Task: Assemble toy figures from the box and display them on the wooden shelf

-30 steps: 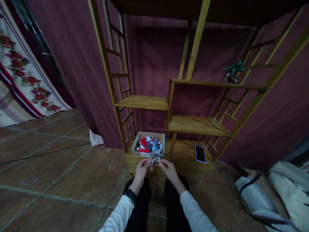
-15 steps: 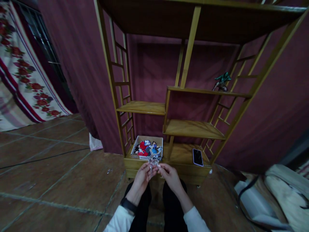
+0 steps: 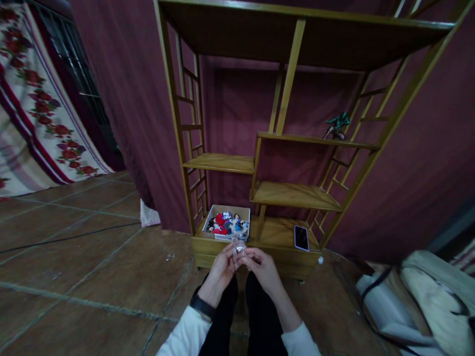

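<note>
My left hand and my right hand meet in front of my knees, both pinching a small clear crinkled wrapper with something small inside that I cannot make out. Just beyond them a white box full of small colourful figures sits on the bottom board of a wooden shelf unit. A black band is on my left wrist.
A phone lies on the bottom board right of the box. A green figure stands on the upper right shelf. A maroon curtain hangs behind. Bags lie on the tiled floor at right; a floral cloth hangs at left.
The camera has tilted up, so more of the shelf top shows. My hands have drawn closer together around the wrapper.
</note>
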Tool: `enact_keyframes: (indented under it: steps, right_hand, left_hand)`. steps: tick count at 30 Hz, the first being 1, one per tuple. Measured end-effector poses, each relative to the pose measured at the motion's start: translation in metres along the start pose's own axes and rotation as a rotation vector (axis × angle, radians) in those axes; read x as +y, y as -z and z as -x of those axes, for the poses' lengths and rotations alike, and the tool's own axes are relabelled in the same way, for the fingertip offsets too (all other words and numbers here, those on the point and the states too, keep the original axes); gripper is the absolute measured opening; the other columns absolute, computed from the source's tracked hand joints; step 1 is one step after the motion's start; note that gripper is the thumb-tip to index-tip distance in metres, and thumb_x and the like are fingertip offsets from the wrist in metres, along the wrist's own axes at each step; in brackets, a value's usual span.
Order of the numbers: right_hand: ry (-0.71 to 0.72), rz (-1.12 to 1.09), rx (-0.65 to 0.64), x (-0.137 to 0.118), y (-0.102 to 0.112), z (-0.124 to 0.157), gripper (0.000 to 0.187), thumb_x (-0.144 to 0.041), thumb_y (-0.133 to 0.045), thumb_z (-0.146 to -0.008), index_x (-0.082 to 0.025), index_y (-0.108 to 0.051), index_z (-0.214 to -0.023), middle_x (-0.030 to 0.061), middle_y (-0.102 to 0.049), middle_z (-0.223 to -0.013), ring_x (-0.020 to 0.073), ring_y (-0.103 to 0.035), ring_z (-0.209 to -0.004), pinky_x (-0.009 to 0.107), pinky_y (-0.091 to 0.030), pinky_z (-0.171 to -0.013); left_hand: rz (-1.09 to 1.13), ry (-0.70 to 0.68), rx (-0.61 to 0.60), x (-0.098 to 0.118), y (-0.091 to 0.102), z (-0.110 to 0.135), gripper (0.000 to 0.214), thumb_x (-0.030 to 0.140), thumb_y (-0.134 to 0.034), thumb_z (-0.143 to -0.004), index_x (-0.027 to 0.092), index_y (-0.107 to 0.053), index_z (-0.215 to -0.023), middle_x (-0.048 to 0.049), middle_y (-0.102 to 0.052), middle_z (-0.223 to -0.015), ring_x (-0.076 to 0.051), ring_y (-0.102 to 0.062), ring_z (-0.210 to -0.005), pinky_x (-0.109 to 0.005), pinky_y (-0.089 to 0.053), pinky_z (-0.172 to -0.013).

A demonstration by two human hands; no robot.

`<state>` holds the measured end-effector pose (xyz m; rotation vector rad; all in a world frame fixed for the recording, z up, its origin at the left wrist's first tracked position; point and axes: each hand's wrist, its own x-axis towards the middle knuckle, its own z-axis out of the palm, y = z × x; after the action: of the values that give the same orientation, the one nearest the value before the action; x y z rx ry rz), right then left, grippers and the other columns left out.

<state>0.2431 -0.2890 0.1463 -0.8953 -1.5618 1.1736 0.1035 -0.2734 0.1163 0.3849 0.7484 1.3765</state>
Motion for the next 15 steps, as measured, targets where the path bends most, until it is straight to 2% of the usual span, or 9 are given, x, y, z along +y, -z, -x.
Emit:
enact_keyframes:
  steps: [5, 10, 15]
  right_hand:
    - [-0.026, -0.005, 0.019, 0.000, 0.000, 0.007, 0.023, -0.032, -0.061, -0.072, -0.020, -0.066, -0.091, 0.0019, -0.069, -0.077, 0.0167, -0.062, -0.070, 0.025, -0.047, -0.062]
    - [-0.017, 0.005, 0.049, 0.003, 0.002, 0.012, 0.023, -0.033, -0.057, -0.075, -0.021, -0.065, -0.092, 0.0030, -0.070, -0.085, 0.0190, -0.064, -0.077, 0.028, -0.050, -0.069]
    - [0.015, 0.096, 0.111, 0.006, 0.003, 0.014, 0.025, -0.035, -0.053, -0.076, -0.021, -0.065, -0.093, 0.0034, -0.070, -0.088, 0.0191, -0.064, -0.079, 0.029, -0.050, -0.072]
  left_hand:
    - [0.017, -0.009, -0.013, -0.004, -0.002, 0.004, 0.021, 0.005, -0.055, -0.074, 0.012, -0.057, -0.094, -0.0063, -0.068, -0.077, -0.012, -0.064, -0.059, -0.021, -0.050, -0.055]
    - [0.032, -0.028, -0.008, -0.004, -0.001, 0.010, 0.019, 0.006, -0.055, -0.075, 0.014, -0.056, -0.092, -0.0060, -0.067, -0.079, -0.011, -0.064, -0.061, -0.020, -0.050, -0.057]
    - [-0.002, -0.047, -0.021, -0.004, -0.001, 0.016, 0.019, 0.007, -0.055, -0.076, 0.014, -0.057, -0.094, -0.0071, -0.067, -0.084, -0.011, -0.065, -0.066, -0.020, -0.051, -0.059]
